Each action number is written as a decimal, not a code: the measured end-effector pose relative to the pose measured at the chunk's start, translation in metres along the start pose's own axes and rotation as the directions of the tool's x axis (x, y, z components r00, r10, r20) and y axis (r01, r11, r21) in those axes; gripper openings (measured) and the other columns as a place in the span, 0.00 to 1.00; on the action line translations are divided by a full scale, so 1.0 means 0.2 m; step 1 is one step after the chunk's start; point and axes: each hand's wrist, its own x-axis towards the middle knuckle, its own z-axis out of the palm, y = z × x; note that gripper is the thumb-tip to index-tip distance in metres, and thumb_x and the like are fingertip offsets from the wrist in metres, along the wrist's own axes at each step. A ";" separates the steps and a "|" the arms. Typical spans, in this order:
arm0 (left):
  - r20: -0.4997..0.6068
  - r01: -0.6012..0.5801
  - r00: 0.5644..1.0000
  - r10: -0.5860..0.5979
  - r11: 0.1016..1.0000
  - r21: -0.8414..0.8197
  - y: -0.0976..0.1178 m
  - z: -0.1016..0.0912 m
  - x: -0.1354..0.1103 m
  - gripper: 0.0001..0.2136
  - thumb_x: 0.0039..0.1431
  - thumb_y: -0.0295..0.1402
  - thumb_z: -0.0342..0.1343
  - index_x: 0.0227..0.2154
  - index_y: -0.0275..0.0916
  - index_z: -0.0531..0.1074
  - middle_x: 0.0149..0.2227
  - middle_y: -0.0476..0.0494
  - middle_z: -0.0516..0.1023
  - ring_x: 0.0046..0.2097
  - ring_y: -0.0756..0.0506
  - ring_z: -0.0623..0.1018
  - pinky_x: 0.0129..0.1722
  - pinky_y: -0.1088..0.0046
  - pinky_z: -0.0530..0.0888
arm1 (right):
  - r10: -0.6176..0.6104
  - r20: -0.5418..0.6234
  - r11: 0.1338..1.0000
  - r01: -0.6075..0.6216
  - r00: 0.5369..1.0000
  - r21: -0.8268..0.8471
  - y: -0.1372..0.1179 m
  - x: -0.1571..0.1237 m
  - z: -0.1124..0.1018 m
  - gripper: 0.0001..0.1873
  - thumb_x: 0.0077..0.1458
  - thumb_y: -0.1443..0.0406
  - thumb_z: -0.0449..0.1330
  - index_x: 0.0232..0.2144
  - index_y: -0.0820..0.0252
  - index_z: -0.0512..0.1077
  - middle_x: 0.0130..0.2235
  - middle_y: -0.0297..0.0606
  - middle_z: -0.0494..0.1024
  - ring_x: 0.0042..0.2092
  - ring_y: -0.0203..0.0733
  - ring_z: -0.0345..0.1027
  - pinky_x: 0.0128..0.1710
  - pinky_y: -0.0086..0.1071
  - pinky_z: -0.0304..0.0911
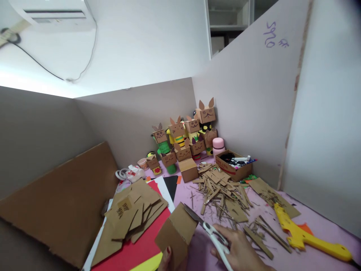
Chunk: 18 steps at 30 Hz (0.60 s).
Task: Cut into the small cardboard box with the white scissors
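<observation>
At the bottom edge of the head view my left hand (166, 259) grips a folded cardboard box piece (176, 233) from below; only a thumb and a bit of finger show. My right hand (239, 250) is closed round white-handled scissors (210, 233), whose blades point up and left and touch the top edge of the cardboard piece. Both hands hover over the pink table (316, 226).
Cut cardboard strips (222, 192) litter the middle. A yellow glue gun (304, 235) lies right. Cardboard sheets (135, 214) rest on red and black paper at left. Cardboard animal figures (183, 141), a small box of markers (234, 163) and tape rolls (122, 174) stand by the partition walls.
</observation>
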 end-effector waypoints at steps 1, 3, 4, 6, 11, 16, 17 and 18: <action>0.010 -0.009 1.000 0.010 1.000 -0.003 0.00 0.00 0.00 0.13 0.47 0.23 0.62 0.36 0.43 0.80 0.36 0.37 0.84 0.38 0.39 0.81 0.46 0.55 0.74 | -0.005 0.004 1.000 0.005 1.000 0.018 0.00 0.00 0.00 0.07 0.42 0.67 0.60 0.28 0.61 0.74 0.24 0.32 0.76 0.28 0.39 0.67 0.27 0.25 0.58; 0.019 -0.055 0.998 0.055 0.998 -0.015 0.00 0.00 0.01 0.20 0.45 0.21 0.62 0.43 0.44 0.76 0.38 0.37 0.83 0.41 0.38 0.80 0.49 0.53 0.72 | -0.004 0.019 0.999 0.003 1.000 0.046 0.02 0.01 0.02 0.06 0.42 0.68 0.59 0.28 0.60 0.74 0.21 0.29 0.73 0.25 0.37 0.64 0.24 0.23 0.56; 0.013 -0.080 0.997 0.080 0.997 -0.018 0.00 0.01 0.01 0.25 0.45 0.19 0.62 0.47 0.45 0.73 0.40 0.37 0.83 0.43 0.37 0.80 0.51 0.50 0.69 | 0.008 0.017 0.998 -0.010 1.000 0.061 0.03 0.01 0.03 0.08 0.43 0.67 0.59 0.29 0.60 0.75 0.21 0.29 0.73 0.25 0.37 0.64 0.24 0.23 0.57; -0.009 -0.111 0.994 0.111 0.994 0.005 0.00 0.02 0.01 0.28 0.45 0.18 0.61 0.51 0.44 0.70 0.40 0.37 0.82 0.45 0.36 0.79 0.54 0.46 0.64 | 0.045 -0.005 0.995 -0.044 0.999 0.093 0.06 0.02 0.05 0.15 0.44 0.64 0.59 0.36 0.61 0.76 0.23 0.31 0.74 0.26 0.39 0.65 0.25 0.25 0.59; -0.061 -0.084 0.994 0.087 0.995 0.056 0.01 0.05 0.00 0.18 0.46 0.17 0.60 0.40 0.40 0.78 0.37 0.36 0.83 0.43 0.35 0.80 0.51 0.49 0.69 | 0.092 -0.060 0.988 -0.084 0.994 0.126 0.09 0.04 0.05 0.26 0.49 0.58 0.56 0.49 0.66 0.71 0.30 0.38 0.78 0.31 0.45 0.70 0.31 0.30 0.64; -0.130 0.012 0.991 -0.014 1.000 -0.012 0.03 0.09 -0.02 0.14 0.54 0.28 0.58 0.45 0.40 0.72 0.46 0.42 0.78 0.46 0.41 0.77 0.50 0.56 0.70 | 0.048 0.020 0.998 -0.048 0.999 0.046 0.07 0.02 0.03 0.30 0.47 0.59 0.59 0.53 0.64 0.68 0.44 0.46 0.79 0.43 0.52 0.72 0.44 0.37 0.65; -0.134 0.011 0.991 -0.012 1.000 -0.012 0.03 0.10 -0.03 0.14 0.56 0.31 0.57 0.46 0.39 0.70 0.48 0.41 0.76 0.47 0.41 0.76 0.48 0.55 0.71 | 0.043 0.034 0.999 -0.043 0.999 0.002 0.07 0.01 0.03 0.31 0.47 0.60 0.59 0.54 0.63 0.67 0.46 0.47 0.78 0.44 0.53 0.72 0.45 0.39 0.64; -0.138 0.011 0.990 -0.013 1.000 -0.014 0.04 0.11 -0.03 0.14 0.58 0.33 0.55 0.47 0.39 0.69 0.50 0.41 0.74 0.48 0.41 0.75 0.46 0.54 0.72 | 0.038 0.045 0.999 -0.036 0.998 -0.039 0.07 0.00 0.04 0.31 0.46 0.61 0.60 0.54 0.61 0.67 0.47 0.47 0.77 0.45 0.54 0.72 0.45 0.40 0.64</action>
